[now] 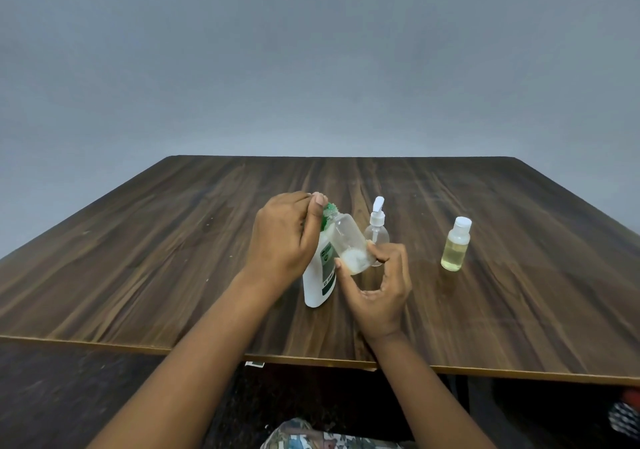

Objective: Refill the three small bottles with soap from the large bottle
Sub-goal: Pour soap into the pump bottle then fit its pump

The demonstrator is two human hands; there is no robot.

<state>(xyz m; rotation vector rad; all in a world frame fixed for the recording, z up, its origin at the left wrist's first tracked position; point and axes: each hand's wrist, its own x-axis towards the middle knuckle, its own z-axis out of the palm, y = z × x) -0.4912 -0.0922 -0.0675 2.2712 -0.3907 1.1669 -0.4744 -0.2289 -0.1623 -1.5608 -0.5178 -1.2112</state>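
The large white bottle (317, 285) with a green label stands near the table's middle. My left hand (280, 237) is closed over its green top (328, 214), thumb pressed on it, with something small and white at the thumb tip. My right hand (381, 292) pinches the base of a small clear bottle (348, 240), tilted with its open mouth against the green top. A little white soap lies in its lower end. A small clear pump bottle (376, 226) stands just behind. A small white-capped bottle (456, 246) of yellowish liquid stands to the right.
The dark wooden table (138, 258) reaches to a grey wall; its front edge runs below my forearms. Patterned cloth (304, 436) shows at the bottom of the view, under the table edge.
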